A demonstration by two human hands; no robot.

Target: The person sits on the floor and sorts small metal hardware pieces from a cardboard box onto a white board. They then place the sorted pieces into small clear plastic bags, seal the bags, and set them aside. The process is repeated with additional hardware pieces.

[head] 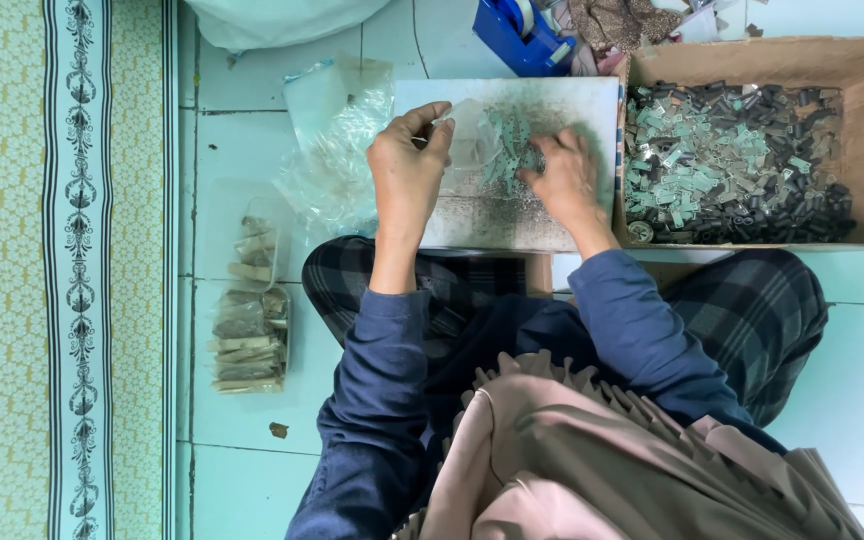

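Seated on a pale tiled floor (252,90), legs crossed in dark checked trousers, a white board (492,215) resting across the lap as a small worktop.

Left hand (408,170) raised over the left part of the board, fingers pinched on the edge of a small clear plastic bag (470,140) – grasping it, thumb and forefinger closed on the rim. Right hand (564,178) laid flat on the board, fingers spread and pressed over a little heap of small green pieces (512,150); not clenched, but whether any piece is held under the palm, cannot tell. Heap just beside the clear bag, between the two hands.

To the right, touching the board's edge, a brown cardboard box (852,80) filled with many more small pieces, green and dark grey mixed (732,160). Above the board, a blue tape dispenser (522,35) on the floor, near a crumpled patterned cloth (617,20).

To the left of the board, a loose pile of empty clear bags (337,140). Further left and lower – a row of filled packets (247,315), stacked flat on the tiles. Along the far left, a patterned mat (52,270) with yellow and pale blue bands. At the top, part of a large white sack (272,20).
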